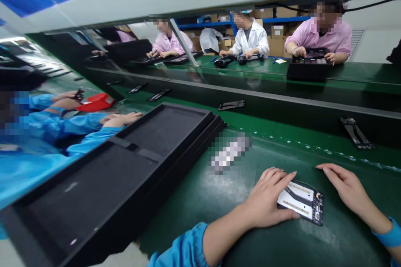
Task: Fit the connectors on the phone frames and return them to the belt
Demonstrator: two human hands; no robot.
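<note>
While the left hand [266, 200] spans the phone panel [302, 203], fingers over its far side and thumb along the near edge, the right hand [349, 187] sits just to the right, apart from it, holding nothing, fingers loosely extended. Left grip: grasping the panel, which lies flat on the green work surface [260, 248]. Panel has a white back, a black ribbon strip down the middle, and a small circuit board at its right end. Blue sleeve [188, 246] on the left arm, blue cuff [388, 232] at the right wrist.

Beyond the left hand, a pixelated item [230, 153] on the same surface; can't really tell what it is. Big black tray [175, 152] at left, set diagonally, two recesses. Further off, along the green strip behind, several similar narrow panels [232, 105] lie spaced out, one of them well to the right.

Left of the tray, a co-worker's blue sleeves [94, 131] and a red bin [95, 102]. Across the line, people in pink [338, 35] and white [258, 37] tops work at a bench; rightmost one has both hands at a black box [307, 71].
</note>
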